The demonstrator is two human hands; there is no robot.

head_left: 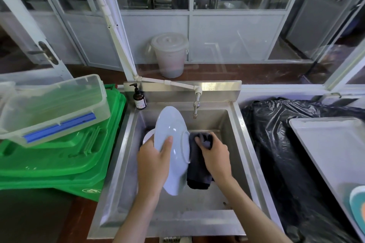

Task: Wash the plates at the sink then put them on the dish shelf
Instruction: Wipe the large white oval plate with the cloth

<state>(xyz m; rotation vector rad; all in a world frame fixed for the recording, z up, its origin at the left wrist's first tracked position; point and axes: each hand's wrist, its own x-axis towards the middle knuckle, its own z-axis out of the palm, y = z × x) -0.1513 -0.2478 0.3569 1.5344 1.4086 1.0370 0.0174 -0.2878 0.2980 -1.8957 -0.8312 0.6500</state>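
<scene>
Stainless steel makes the sink (pixel 245 144), a deep square basin seen from the head camera, and both hands work above it. The left hand (pixel 153 161) grips a pale blue-white plate (pixel 171 144) by its left rim – the thumb lies across the face that looks at the camera and the other fingers are hidden behind it. The plate stands almost on its edge, tilted, above the middle of the basin. The right hand (pixel 214 154) has its fingers curled round a dark grey cloth (pixel 198 165) and presses this cloth against the right side of the plate; the lower part of the cloth hangs down below the hand. Behind the left hand a second white plate (pixel 147 136) shows only a small part of its rim, low in the basin. The tap (pixel 196 107) comes down from a white pipe at the back wall of the sink; whether water runs, I cannot tell. A brown pump bottle (pixel 139 98) stands on the back left corner of the sink. To the left lie green plastic lids (pixel 59 156) in a stack, with a clear plastic box (pixel 53 108) resting on them. To the right there is a black plastic bag (pixel 276 144) and, further right, a metal tray (pixel 325 144) – at its near end something teal and orange is cut by the frame edge
</scene>
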